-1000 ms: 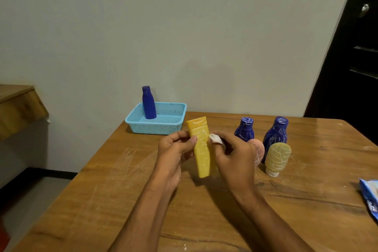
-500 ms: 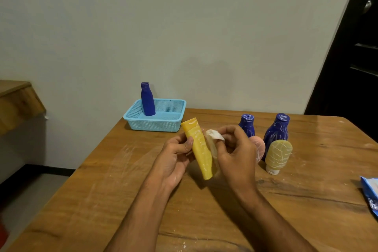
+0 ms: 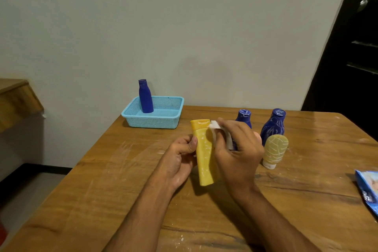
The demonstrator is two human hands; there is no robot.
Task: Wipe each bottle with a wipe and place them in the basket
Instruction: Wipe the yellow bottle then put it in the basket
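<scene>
My left hand [image 3: 178, 157] grips a yellow tube bottle [image 3: 203, 153] above the wooden table [image 3: 122, 190], cap end pointing away from me. My right hand [image 3: 238, 149] holds a white wipe [image 3: 214, 127] against the tube's upper right side. A light blue basket [image 3: 155, 120] stands at the table's far left corner with one blue bottle [image 3: 145, 96] upright in it. Behind my right hand stand two dark blue bottles [image 3: 274, 125], a cream bottle [image 3: 275, 150] resting on its white cap, and a pink one mostly hidden.
A blue wipes packet [image 3: 368, 190] lies at the table's right edge. White powdery smears mark the table top. A wooden ledge [image 3: 16, 96] juts from the left, and a dark door [image 3: 351, 57] stands at the right.
The tube has tilted back toward upright between my hands. My right hand with the wipe has slid up along the tube toward its cap.
</scene>
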